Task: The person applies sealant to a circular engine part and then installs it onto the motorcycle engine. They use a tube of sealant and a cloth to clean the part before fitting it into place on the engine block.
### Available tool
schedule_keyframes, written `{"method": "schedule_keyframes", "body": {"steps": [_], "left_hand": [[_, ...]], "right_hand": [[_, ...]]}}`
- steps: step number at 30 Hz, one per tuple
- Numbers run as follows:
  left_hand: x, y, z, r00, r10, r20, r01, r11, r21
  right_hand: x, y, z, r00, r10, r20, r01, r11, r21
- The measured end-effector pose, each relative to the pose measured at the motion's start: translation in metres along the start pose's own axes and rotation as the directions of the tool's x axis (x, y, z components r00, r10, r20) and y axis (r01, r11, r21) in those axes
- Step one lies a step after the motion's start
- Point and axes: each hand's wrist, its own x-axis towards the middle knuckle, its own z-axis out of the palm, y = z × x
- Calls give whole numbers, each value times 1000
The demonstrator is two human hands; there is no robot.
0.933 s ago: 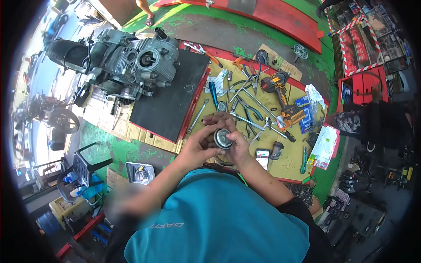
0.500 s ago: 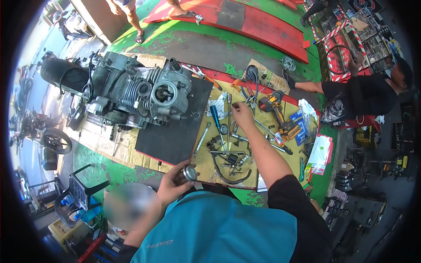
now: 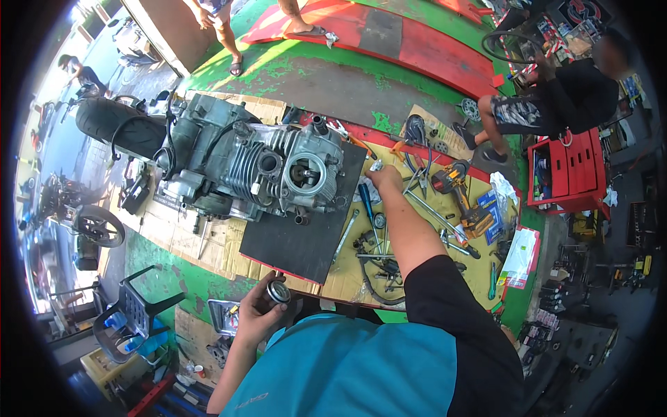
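In my left hand (image 3: 258, 309), near the bench's front edge, the fingers wrap round a short cylindrical metal part (image 3: 278, 291). It has a bright rim and a darker recessed face; its exact kind does not show. My right hand (image 3: 386, 181) reaches over the tools, its fingers closed on a crumpled white rag (image 3: 376, 165). A blue-handled screwdriver (image 3: 365, 197) lies beside the rag, partly over it. To the left rests a large grey engine (image 3: 264, 167) with a round opening facing up, a black mat (image 3: 292, 243) under its right end.
A cordless impact driver (image 3: 455, 187), a combination wrench (image 3: 345, 235) and several loose parts cover the cardboard. A person (image 3: 570, 97) sits at the right by a red tool cabinet (image 3: 570, 170). Another person's legs (image 3: 226, 38) stand beyond the bench. A black chair (image 3: 139, 306) stands lower left.
My right hand has shifted left onto the rag and closed on it. My left hand has turned the metal part so its face shows more. The whole view has swung left.
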Motion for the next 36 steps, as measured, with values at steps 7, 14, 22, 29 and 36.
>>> {"method": "schedule_keyframes", "body": {"steps": [7, 14, 22, 29, 36], "left_hand": [[14, 7, 3, 999, -28, 47, 25, 999, 44], [2, 8, 2, 997, 73, -26, -71, 994, 86], [-16, 0, 6, 970, 202, -139, -194, 979, 68], [-34, -5, 6, 949, 257, -180, -252, 966, 49], [-22, 1, -20, 957, 263, -120, -263, 965, 21]], "right_hand": [[16, 56, 14, 775, -126, -619, 570, 564, 598], [-93, 105, -50, 858, -400, -322, 487, 437, 756], [-235, 64, 30, 593, -805, 6, 739, 548, 391], [-246, 55, 40, 480, -871, -107, 870, 457, 185], [-252, 46, 40, 522, -851, -56, 845, 508, 168]]}}
